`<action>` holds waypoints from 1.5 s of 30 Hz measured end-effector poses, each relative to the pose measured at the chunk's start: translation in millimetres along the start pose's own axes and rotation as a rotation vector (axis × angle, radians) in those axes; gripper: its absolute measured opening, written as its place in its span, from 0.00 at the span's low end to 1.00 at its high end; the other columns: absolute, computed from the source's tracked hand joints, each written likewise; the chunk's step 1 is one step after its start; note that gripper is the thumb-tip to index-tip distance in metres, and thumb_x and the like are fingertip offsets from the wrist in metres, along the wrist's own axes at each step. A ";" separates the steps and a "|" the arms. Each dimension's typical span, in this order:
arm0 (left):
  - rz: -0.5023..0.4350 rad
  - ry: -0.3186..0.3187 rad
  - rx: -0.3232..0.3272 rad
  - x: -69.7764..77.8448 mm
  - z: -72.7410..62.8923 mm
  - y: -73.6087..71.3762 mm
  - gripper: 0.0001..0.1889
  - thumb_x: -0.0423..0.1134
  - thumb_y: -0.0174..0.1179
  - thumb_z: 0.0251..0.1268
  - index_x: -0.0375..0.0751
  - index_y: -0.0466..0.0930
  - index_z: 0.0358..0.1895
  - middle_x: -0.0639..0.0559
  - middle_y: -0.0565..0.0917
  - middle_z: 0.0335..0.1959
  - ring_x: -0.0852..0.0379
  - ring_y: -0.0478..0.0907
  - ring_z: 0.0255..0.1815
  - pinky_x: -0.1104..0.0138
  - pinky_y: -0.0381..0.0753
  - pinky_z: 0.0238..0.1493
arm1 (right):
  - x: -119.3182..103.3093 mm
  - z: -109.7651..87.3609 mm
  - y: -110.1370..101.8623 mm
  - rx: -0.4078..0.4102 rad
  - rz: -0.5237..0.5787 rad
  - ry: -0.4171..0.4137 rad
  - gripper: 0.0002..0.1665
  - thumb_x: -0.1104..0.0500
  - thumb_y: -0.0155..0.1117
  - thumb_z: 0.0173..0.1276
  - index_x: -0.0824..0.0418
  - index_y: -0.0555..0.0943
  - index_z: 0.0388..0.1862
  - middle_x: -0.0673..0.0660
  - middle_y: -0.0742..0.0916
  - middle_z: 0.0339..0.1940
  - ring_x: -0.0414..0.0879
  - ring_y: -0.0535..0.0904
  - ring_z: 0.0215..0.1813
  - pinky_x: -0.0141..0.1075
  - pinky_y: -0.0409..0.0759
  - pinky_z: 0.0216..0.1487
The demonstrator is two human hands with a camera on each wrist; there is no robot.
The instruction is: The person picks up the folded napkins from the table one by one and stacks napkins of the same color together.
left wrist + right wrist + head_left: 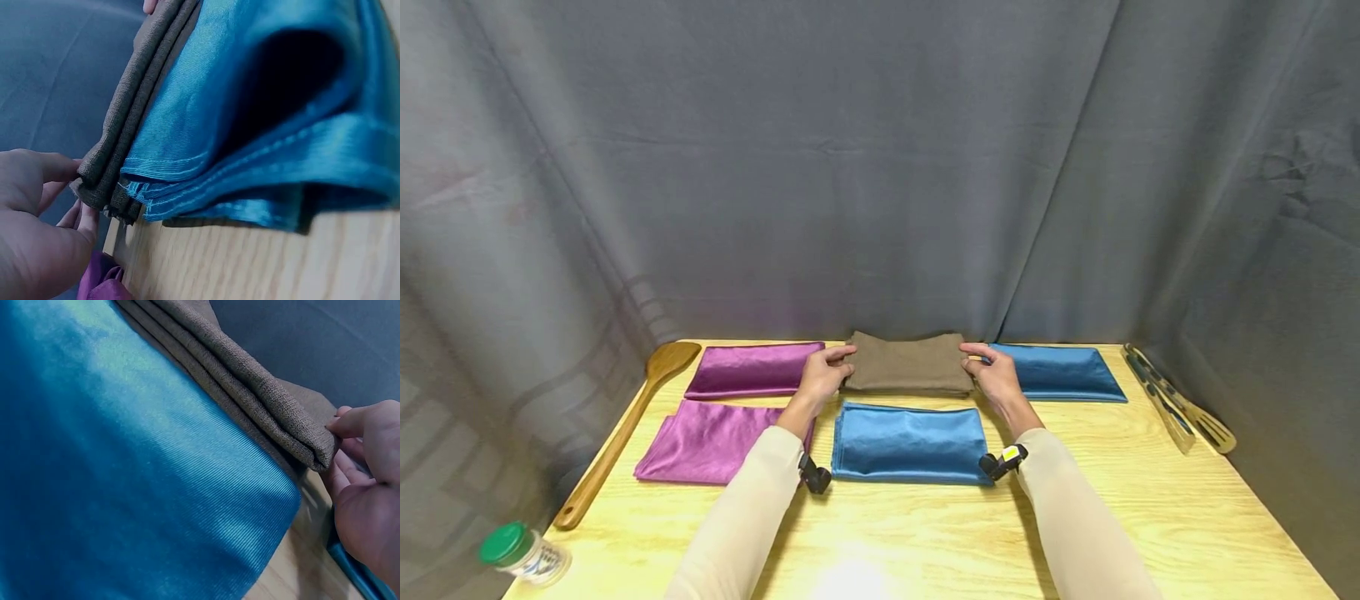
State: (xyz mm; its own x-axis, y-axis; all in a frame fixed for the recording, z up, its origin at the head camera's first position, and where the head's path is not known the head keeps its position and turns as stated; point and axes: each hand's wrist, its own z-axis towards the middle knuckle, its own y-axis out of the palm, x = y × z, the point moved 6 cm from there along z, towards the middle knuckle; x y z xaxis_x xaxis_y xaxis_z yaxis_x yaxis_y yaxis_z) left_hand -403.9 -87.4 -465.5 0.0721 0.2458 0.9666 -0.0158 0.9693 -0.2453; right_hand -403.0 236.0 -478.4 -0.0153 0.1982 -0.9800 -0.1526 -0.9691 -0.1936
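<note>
A folded brown cloth (908,365) lies at the back middle of the table, in a thick stack of layers. My left hand (823,375) pinches its left end, and my right hand (997,379) pinches the opposite end. Both wrist views show fingers and thumb at the layered corners of the brown cloth (250,381). Directly in front of it, between my forearms, is a folded shiny blue cloth (910,446). In the left wrist view the stitched layers of this blue cloth (175,144) gape at the side.
Two purple folded cloths, one behind (752,368) and one in front (715,442), lie left. Another blue cloth (1063,372) is at the back right. A wooden spatula (617,437) and green-lidded jar (538,557) line the left edge; slotted utensils (1183,400) lie far right. Grey curtains (880,167) surround the table.
</note>
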 end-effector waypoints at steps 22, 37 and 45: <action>0.025 -0.073 0.047 -12.9 -3.0 -4.6 0.21 0.25 0.62 0.64 0.33 0.83 0.61 0.33 0.82 0.62 0.40 0.78 0.66 0.52 0.77 0.69 | 7.7 3.0 6.5 -0.027 -0.104 0.029 0.23 0.67 0.63 0.73 0.64 0.81 0.66 0.66 0.81 0.67 0.45 0.78 0.55 0.22 0.74 0.45; 0.129 -0.048 0.041 -4.9 -10.1 -4.4 0.20 0.27 0.61 0.67 0.35 0.83 0.61 0.35 0.84 0.60 0.41 0.79 0.64 0.51 0.77 0.67 | 3.0 -5.6 4.3 -0.049 -0.203 0.014 0.24 0.63 0.60 0.75 0.63 0.78 0.69 0.66 0.80 0.68 0.56 0.78 0.65 0.29 0.74 0.52; 0.116 0.029 0.032 11.3 -30.3 -11.8 0.20 0.27 0.60 0.66 0.33 0.83 0.61 0.34 0.84 0.60 0.39 0.79 0.65 0.49 0.77 0.68 | -10.7 -23.0 -7.7 -0.069 -0.256 -0.064 0.26 0.63 0.61 0.73 0.69 0.76 0.68 0.71 0.82 0.65 0.61 0.78 0.64 0.27 0.74 0.50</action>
State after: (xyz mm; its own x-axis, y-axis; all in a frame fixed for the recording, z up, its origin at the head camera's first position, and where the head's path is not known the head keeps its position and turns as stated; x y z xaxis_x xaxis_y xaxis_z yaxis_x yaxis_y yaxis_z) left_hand -372.7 -96.1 -454.0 0.0967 0.3568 0.9292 -0.0577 0.9340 -0.3527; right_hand -379.0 238.0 -467.5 -0.0481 0.4452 -0.8941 -0.0915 -0.8934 -0.4399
